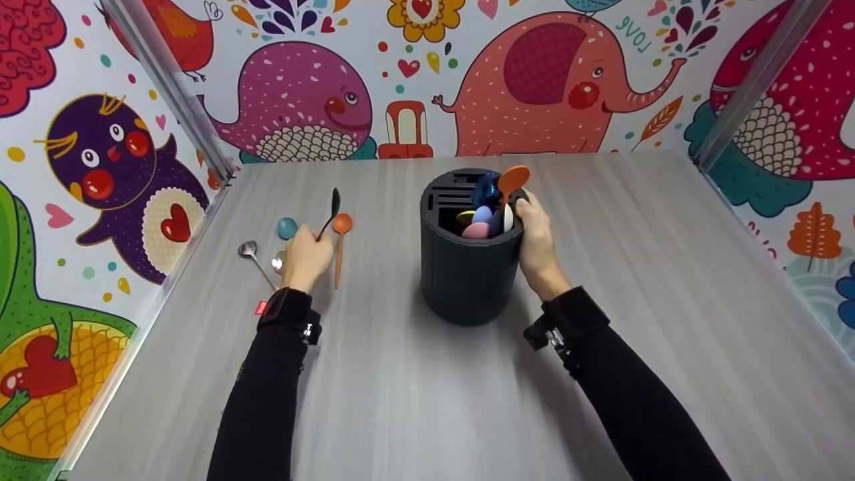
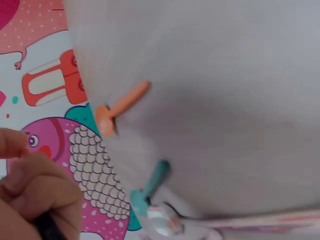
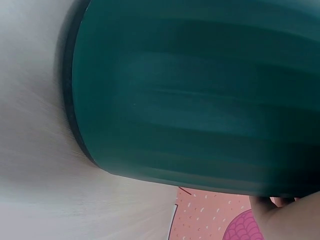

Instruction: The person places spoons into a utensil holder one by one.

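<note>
My left hand (image 1: 306,259) pinches a black spoon (image 1: 335,200), its bowl pointing up and away above the table. In the left wrist view, the fingers (image 2: 42,187) are curled, with a dark bit of the handle below them. My right hand (image 1: 540,244) grips the right rim of a dark round utensil holder (image 1: 467,287), which stands upright. An orange spoon (image 1: 514,179) and several coloured utensils poke out of it. The holder's green-looking wall (image 3: 200,100) fills most of the right wrist view. Just right of my left hand lies another orange spoon (image 1: 342,224).
On the table (image 1: 381,374), left of the holder, lie a teal spoon (image 1: 287,228), a metal ladle (image 1: 248,249) and another shiny metal utensil (image 1: 278,260), partly hidden by my left hand. A red tag (image 1: 260,308) shows beside my left wrist. Cartoon-printed walls enclose the back and sides.
</note>
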A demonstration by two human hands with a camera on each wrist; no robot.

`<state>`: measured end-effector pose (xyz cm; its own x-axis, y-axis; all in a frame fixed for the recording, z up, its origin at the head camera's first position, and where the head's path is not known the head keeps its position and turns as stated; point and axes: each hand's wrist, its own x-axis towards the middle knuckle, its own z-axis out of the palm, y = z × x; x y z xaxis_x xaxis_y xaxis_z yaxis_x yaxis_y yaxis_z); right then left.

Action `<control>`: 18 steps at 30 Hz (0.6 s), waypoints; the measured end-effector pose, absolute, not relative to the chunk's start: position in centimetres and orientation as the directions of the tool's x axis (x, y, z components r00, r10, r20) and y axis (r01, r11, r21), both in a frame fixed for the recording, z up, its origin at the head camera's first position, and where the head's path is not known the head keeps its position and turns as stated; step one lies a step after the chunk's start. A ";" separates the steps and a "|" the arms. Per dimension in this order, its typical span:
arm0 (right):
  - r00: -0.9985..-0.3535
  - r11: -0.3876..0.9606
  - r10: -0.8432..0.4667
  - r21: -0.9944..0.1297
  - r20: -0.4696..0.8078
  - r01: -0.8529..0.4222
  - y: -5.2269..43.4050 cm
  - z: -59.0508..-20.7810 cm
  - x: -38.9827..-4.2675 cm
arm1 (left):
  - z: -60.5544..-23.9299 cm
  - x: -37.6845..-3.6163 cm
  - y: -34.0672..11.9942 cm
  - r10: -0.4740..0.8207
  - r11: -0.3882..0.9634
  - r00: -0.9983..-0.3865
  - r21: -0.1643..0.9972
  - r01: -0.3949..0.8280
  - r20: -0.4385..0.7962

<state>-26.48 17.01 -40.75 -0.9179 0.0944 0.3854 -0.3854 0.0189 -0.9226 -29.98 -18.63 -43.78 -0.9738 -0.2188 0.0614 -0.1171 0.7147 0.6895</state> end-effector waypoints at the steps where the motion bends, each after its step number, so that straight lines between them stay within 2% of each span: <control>1: -0.918 0.018 0.094 -0.922 0.386 -0.386 17.0 -40.7 -26.5 | -43.6 -30.0 -18.5 -0.214 0.709 -0.974 0.697 -0.107 0.068; 9: -0.917 0.012 0.093 -0.922 0.387 -0.388 16.9 -40.8 -26.5 | -42.2 -30.3 -17.1 -0.181 0.704 -0.975 0.710 -0.039 0.126; 14: -0.912 0.011 0.103 -0.918 0.396 -0.397 16.9 -40.8 -26.6 | -41.3 -30.2 -15.8 -0.163 0.654 -0.968 0.756 0.040 0.192; 18: -0.912 0.018 0.102 -0.917 0.397 -0.397 17.0 -40.8 -26.5 | -40.3 -29.9 -14.2 -0.199 0.573 -0.940 0.811 0.119 0.278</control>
